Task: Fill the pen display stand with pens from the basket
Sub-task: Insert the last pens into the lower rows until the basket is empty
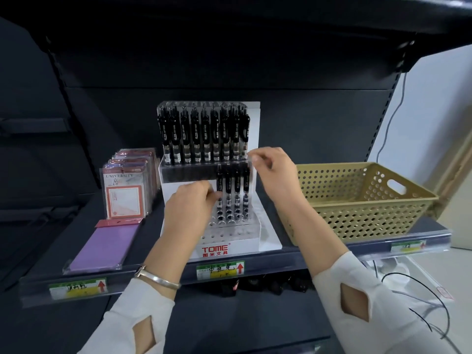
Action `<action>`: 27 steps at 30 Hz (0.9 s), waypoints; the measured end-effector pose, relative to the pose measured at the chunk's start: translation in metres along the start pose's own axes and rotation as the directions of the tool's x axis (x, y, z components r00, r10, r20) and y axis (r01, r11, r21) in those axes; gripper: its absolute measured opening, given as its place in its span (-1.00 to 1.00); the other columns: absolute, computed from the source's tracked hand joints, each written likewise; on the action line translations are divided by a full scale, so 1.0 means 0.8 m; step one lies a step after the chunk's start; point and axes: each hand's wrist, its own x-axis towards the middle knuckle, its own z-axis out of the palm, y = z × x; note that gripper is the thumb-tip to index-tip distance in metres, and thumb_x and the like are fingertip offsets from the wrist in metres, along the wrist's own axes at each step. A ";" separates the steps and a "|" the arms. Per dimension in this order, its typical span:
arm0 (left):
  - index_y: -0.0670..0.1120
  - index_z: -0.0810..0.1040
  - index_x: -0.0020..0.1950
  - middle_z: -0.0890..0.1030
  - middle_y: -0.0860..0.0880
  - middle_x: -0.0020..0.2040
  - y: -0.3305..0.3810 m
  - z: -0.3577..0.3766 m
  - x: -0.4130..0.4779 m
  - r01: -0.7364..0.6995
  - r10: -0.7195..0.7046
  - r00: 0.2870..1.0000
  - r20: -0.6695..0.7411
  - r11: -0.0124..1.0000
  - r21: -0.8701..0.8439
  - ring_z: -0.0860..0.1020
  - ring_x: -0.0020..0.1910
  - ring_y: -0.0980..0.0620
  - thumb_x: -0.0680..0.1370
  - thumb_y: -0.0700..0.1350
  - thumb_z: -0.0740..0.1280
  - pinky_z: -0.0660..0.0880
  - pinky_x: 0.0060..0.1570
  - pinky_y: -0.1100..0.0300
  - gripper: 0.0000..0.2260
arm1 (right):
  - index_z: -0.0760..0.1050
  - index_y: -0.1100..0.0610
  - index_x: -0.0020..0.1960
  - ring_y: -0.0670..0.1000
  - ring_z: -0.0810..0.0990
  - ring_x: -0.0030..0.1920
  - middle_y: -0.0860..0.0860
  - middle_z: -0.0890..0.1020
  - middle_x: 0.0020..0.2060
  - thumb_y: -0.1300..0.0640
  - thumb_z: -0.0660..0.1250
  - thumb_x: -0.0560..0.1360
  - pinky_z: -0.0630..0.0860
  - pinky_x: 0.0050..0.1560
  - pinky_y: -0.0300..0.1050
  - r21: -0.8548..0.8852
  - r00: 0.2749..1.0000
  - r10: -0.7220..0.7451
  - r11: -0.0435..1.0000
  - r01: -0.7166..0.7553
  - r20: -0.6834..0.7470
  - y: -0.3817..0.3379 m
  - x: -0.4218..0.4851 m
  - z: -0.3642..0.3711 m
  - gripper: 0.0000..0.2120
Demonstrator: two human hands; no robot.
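**Two hands at the lower tier of a pen display stand**

We look down on a dark shelf [150,241]. The white pen display stand [214,250] sits at its centre, its front edge close to the shelf lip. Its upper tier is packed with black pens [196,134]. On the lower tier four pens [237,187] stand at the back, with open holes in front at 6 o'clock.

A tan perforated basket [362,221] sits just beside the stand at 3 o'clock. Notepad packets [124,195] stand near at 9 o'clock, and a purple packet [107,246] lies at 8 o'clock.

Our left hand [189,213] reaches in from 7 o'clock, fingers curled round the leftmost pen [219,186]. Our right hand [274,172] is raised at 2 o'clock, thumb and forefinger pinched together. Blur hides whether they hold anything.
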 end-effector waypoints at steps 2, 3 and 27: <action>-0.09 0.55 -0.12 0.55 0.01 -0.32 0.021 -0.010 -0.009 -0.034 0.034 0.999 0.004 0.999 0.001 0.53 -0.30 -0.01 0.56 0.08 0.24 0.42 -0.33 0.15 -0.74 | 0.58 0.09 0.11 -0.11 0.48 -0.05 0.00 0.55 0.07 0.13 0.19 0.59 0.33 -0.03 -0.30 -0.034 0.999 0.042 0.999 -0.041 0.019 0.013 -0.008 -0.022 -0.79; -0.07 0.54 -0.10 0.56 0.02 -0.28 0.036 -0.014 -0.012 -0.061 0.061 0.998 0.014 0.998 0.001 0.53 -0.28 0.02 0.57 0.07 0.23 0.45 -0.30 0.14 -0.76 | 0.58 0.08 0.10 -0.11 0.49 -0.05 0.00 0.58 0.07 0.14 0.20 0.59 0.32 -0.04 -0.30 -0.055 0.998 0.056 0.997 -0.054 0.033 0.020 -0.011 -0.034 -0.79; -0.08 0.53 0.12 0.61 -0.05 0.05 0.258 0.190 0.130 -0.359 0.244 0.632 0.736 0.933 -0.001 0.56 -0.01 -0.02 0.52 -0.07 0.33 0.51 0.08 0.03 -0.80 | 0.61 0.20 0.04 0.07 0.57 -0.06 0.08 0.61 -0.02 0.28 0.22 0.52 0.45 -0.09 -0.13 -0.547 0.830 0.450 0.808 -0.221 0.330 0.208 0.064 -0.209 -0.79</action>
